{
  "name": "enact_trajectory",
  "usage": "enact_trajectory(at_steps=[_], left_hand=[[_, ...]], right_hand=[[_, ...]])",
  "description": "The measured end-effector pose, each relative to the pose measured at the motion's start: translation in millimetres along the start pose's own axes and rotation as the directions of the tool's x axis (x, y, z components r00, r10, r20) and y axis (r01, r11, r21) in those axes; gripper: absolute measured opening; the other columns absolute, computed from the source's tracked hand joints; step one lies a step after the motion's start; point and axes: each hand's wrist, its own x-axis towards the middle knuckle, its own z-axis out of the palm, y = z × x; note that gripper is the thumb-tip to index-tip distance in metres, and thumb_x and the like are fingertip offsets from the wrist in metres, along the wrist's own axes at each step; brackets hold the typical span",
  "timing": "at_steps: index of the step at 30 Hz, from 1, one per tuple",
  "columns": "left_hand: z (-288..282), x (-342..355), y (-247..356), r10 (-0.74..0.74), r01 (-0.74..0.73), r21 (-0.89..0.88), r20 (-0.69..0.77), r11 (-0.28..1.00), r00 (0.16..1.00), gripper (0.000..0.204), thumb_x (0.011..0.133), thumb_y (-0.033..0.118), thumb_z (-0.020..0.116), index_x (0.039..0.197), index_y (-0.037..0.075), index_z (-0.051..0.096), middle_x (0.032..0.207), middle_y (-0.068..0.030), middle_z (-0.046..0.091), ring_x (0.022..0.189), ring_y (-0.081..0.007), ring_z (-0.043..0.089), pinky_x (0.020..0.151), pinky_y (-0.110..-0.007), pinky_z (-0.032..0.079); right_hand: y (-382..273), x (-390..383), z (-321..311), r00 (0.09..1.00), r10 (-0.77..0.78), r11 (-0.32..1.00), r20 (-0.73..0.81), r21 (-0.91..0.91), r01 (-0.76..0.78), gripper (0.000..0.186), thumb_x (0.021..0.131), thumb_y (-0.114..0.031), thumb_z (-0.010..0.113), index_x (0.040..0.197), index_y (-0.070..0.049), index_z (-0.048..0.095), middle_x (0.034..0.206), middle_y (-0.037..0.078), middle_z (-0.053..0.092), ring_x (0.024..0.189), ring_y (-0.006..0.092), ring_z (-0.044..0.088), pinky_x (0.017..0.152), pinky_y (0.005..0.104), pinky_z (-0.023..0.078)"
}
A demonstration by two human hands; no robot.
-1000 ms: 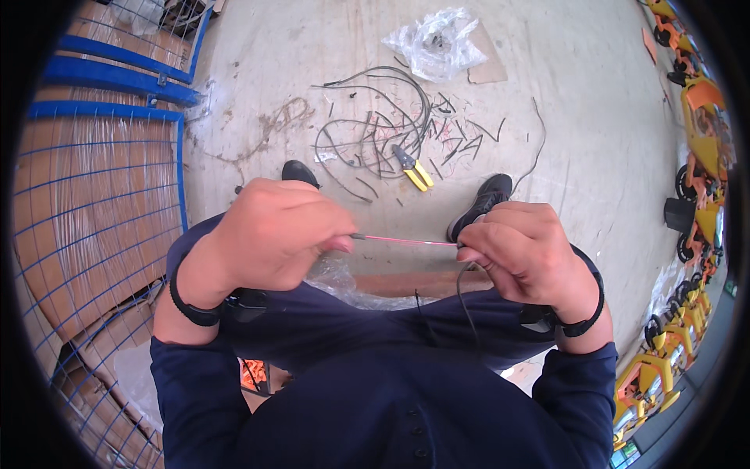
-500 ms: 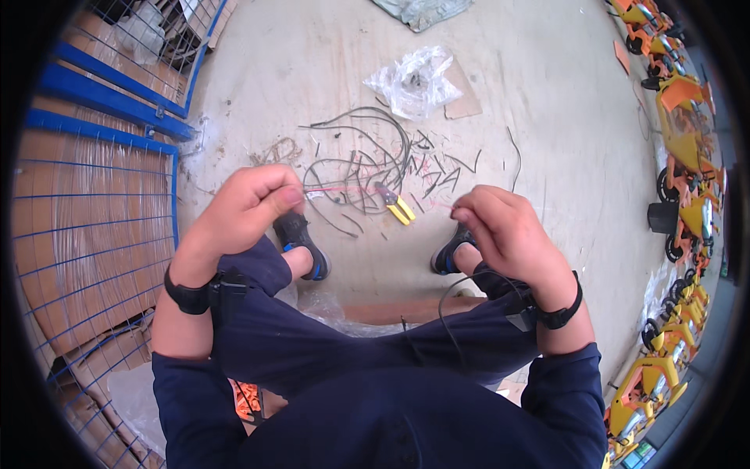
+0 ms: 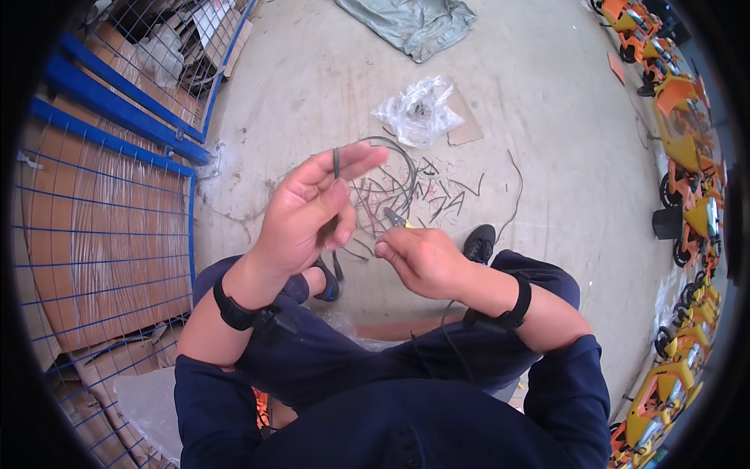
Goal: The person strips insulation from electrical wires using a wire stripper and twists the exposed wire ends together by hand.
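In front of my chest, my left hand [image 3: 306, 205] is raised with the upper fingers stretched out. Its thumb and fingers hold a dark cable [image 3: 337, 162], which stands upright and seems to reappear below the hand. To the right, my right hand [image 3: 428, 261] has thumb and forefinger pinched together; what lies between them is too small to make out. Just beyond those fingertips, wire cutters [image 3: 397, 219] with yellow handles lie on the floor, partly hidden behind the hand. A heap of cut dark cable pieces [image 3: 437, 191] and thin reddish strands surrounds the cutters.
Crumpled clear plastic [image 3: 420, 111] lies beyond the cable heap, and a grey-green sheet [image 3: 414, 27] beyond that. A blue wire-mesh cage [image 3: 117, 227] with cardboard stands at left. Yellow and orange wheeled machines [image 3: 691, 168] line the right, near a black bin [image 3: 667, 223].
Both hands have moved toward the middle, my left hand rising and spreading its upper fingers. A dark cable now shows in it, where a thin red strand showed before.
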Motion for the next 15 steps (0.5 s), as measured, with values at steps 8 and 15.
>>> enact_trajectory(at_steps=[8,15], left_hand=[[-19,-12,-16,-0.146,-0.242,0.97,0.238,-0.005,0.96,0.024,0.092,0.032,0.061,0.088,0.009,0.065,0.075,-0.0085,0.062,0.074,-0.033,0.062,0.062,-0.041,0.048],[-6,-35,7,-0.406,-0.117,0.946,0.239,0.304,0.882,0.02,0.092,0.024,0.06,0.08,0.008,0.061,0.067,-0.0118,0.057,0.066,-0.0351,0.059,0.058,-0.041,0.045]], right_hand=[[-16,0,-38,0.994,-0.005,0.995,0.107,-0.1,0.016,0.026,0.095,-0.022,0.056,0.078,-0.004,0.054,0.064,0.014,0.059,0.059,0.0368,0.059,0.051,0.0457,0.045],[-26,-27,-46,0.957,-0.076,0.983,0.28,-0.141,0.119,0.03,0.091,-0.026,0.062,0.075,-0.003,0.053,0.056,0.012,0.056,0.051,0.0337,0.058,0.046,0.0435,0.044]])
